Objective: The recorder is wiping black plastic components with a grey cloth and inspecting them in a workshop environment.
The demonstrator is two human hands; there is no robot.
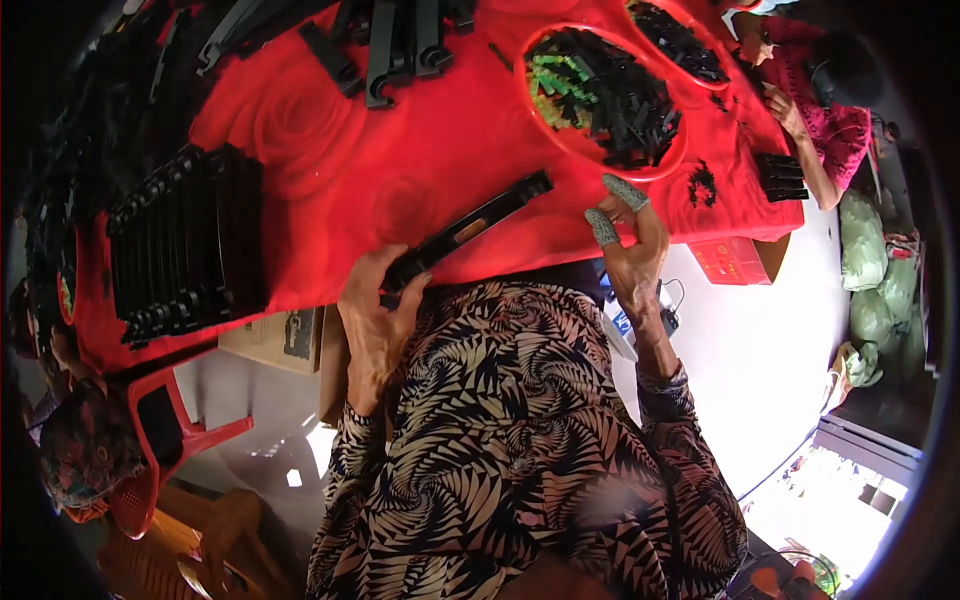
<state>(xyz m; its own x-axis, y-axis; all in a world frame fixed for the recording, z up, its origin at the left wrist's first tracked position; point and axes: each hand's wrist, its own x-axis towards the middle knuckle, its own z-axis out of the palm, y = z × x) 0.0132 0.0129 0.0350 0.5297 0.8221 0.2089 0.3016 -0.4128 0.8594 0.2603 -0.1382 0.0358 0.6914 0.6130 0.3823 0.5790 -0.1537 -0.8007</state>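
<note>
My left hand (375, 305) is closed round the near end of a long, narrow black plastic part (470, 232). The part slants up to the right over the red cloth, and a brownish strip shows along its middle. To the right of its far end is my right hand (636, 245), with grey speckled covers on two fingertips. Those fingers are apart, and nothing shows between them. Just beyond the right hand stands a round red basin (655, 176) of small black pieces (640, 110), with some green and yellow ones at its left.
The table wears a red cloth (400, 150). A row of black parts (185, 245) lies at the left, with more long black parts (385, 50) at the back. A second basin (680, 40) stands far right, near another person (835, 130). A red stool (165, 430) is lower left.
</note>
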